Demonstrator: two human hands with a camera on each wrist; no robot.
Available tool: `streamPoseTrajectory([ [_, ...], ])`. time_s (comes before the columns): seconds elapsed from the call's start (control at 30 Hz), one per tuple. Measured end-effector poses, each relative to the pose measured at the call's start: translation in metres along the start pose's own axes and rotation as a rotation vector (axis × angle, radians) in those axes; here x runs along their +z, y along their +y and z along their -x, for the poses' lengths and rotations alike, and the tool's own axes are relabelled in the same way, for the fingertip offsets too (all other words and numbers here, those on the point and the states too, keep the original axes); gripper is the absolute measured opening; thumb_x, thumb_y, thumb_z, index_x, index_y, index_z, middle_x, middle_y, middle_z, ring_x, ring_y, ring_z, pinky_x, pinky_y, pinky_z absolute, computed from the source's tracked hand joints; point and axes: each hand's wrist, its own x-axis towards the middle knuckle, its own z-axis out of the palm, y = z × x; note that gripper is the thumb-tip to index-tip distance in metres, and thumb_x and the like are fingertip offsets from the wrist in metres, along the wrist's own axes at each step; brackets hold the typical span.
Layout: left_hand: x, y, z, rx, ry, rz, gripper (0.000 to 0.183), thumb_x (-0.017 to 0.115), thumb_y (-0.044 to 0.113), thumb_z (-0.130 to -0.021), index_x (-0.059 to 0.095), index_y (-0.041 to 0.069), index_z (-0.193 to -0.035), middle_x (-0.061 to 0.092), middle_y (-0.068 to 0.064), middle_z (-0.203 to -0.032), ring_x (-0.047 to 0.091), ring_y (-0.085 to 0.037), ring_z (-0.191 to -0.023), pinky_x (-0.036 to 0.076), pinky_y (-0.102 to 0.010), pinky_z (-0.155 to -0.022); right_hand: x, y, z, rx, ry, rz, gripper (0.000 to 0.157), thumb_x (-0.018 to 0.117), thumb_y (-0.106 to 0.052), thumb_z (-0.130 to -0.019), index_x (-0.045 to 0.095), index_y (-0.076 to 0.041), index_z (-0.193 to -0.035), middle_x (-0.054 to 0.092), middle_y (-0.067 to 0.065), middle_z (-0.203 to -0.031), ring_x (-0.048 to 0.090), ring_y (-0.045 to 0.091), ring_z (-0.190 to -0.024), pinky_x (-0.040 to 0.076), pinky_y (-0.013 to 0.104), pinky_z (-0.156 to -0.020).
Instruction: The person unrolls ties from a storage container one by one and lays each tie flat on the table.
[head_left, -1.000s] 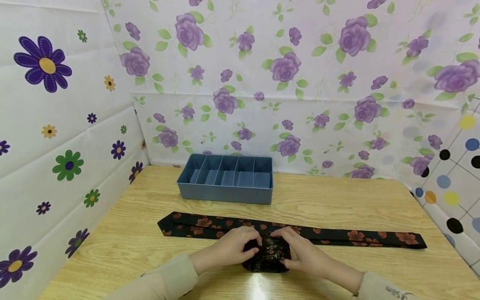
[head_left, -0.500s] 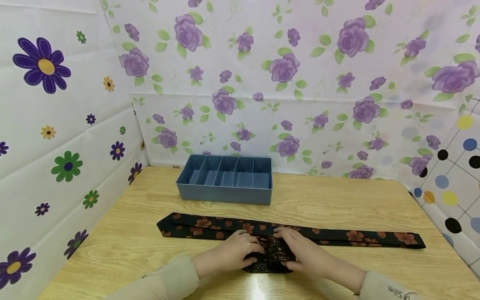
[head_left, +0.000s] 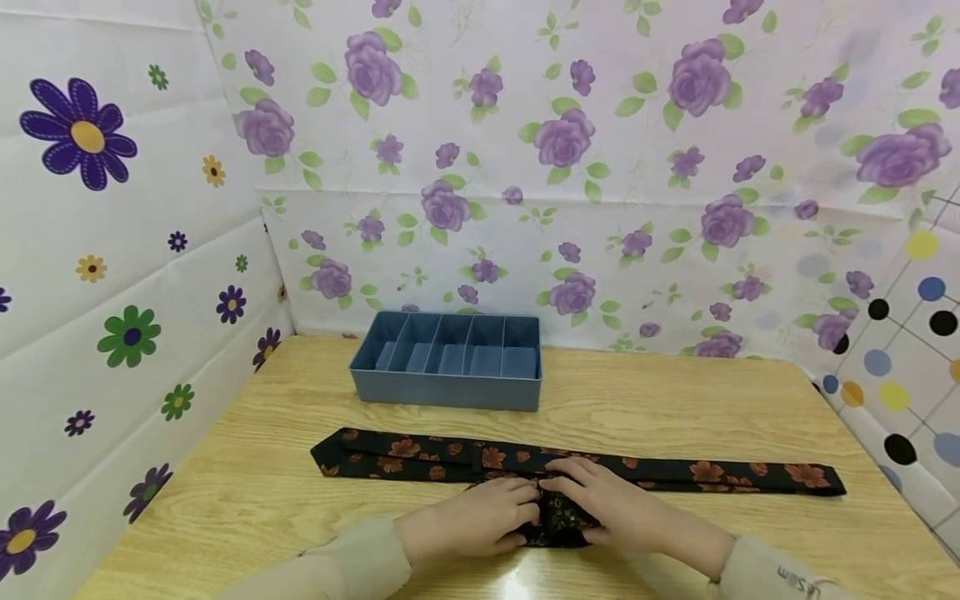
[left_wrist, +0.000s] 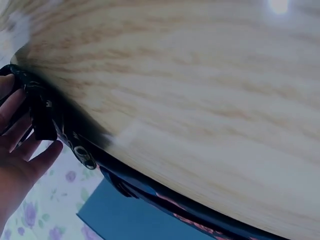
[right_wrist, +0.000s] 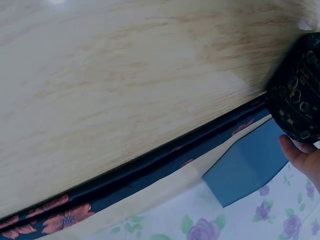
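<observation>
Both hands work at a black fabric bundle with a small gold print (head_left: 564, 518), folded or rolled, near the front of the table. My left hand (head_left: 495, 515) grips its left side and covers much of it. From the right, my right hand (head_left: 603, 500) holds it with the thumb low at the front and the fingers over the top. In the left wrist view, curled fingers surround a dark strip of the printed fabric (left_wrist: 75, 145). The right wrist view shows fingertips at the bundle's lower edge. Just behind it lies a dark necktie with rust-coloured flowers (head_left: 708, 472).
A blue box with several narrow compartments (head_left: 442, 390) stands further back, left of centre. The wooden table (head_left: 660, 400) meets floral cloth walls (head_left: 622, 167) behind and at the sides. The necktie stretches across most of the table's width.
My left hand has moved right over the bundle, closer to my right hand, and hides more of it. The bundle has changed shape between the hands. The flowered necktie and box stay put.
</observation>
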Motion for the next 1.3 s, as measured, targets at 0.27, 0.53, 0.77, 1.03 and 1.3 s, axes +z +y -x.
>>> streamPoseTrajectory([
  [0.27,0.006,0.001,-0.009,0.031,-0.067,0.036,0.041,0.052,0.032,-0.097,0.049,0.017,-0.135,0.05,-0.001,-0.138,0.042,-0.017,-0.134,0.038,-0.029,-0.109,0.002,0.003,0.004,-0.036,-0.008,0.046,0.063,0.074,-0.013,-0.079,0.044,-0.011,-0.133,0.043,0.014,-0.138,0.047,0.03,-0.122,0.048,0.047,-0.093],
  [0.53,0.008,0.002,-0.01,0.018,-0.11,0.031,0.051,0.047,0.039,-0.098,0.04,0.018,-0.144,0.036,-0.004,-0.151,0.038,-0.017,-0.137,0.037,-0.027,-0.11,-0.002,0.006,0.005,0.019,-0.092,0.065,0.054,0.074,-0.018,-0.08,0.047,-0.014,-0.126,0.044,0.011,-0.14,0.047,0.03,-0.124,0.048,0.046,-0.095],
  [0.77,0.01,0.0,-0.009,0.006,-0.115,0.07,0.051,0.048,0.039,-0.098,0.037,0.022,-0.145,0.034,-0.001,-0.152,0.038,-0.016,-0.137,0.04,-0.03,-0.108,-0.007,0.008,0.005,0.009,-0.139,0.192,0.058,0.079,-0.027,-0.076,0.053,-0.018,-0.126,0.05,0.006,-0.127,0.053,0.022,-0.105,0.052,0.036,-0.082],
  [1.03,0.007,-0.005,-0.001,0.013,-0.146,0.107,0.051,0.046,0.036,-0.099,0.033,0.024,-0.147,0.033,0.0,-0.152,0.035,-0.018,-0.138,0.038,-0.033,-0.11,-0.013,0.014,0.006,0.051,-0.204,0.119,0.047,0.076,-0.021,-0.077,0.056,-0.019,-0.119,0.05,0.009,-0.13,0.055,0.023,-0.106,0.053,0.033,-0.08],
  [1.3,0.007,-0.01,0.006,0.045,-0.135,0.106,0.052,0.047,0.034,-0.099,0.033,0.021,-0.147,0.033,-0.002,-0.152,0.036,-0.019,-0.138,0.035,-0.028,-0.112,-0.014,0.013,0.007,0.077,-0.21,0.068,0.05,0.076,-0.02,-0.078,0.052,-0.018,-0.121,0.053,0.005,-0.126,0.057,0.023,-0.106,0.054,0.032,-0.08],
])
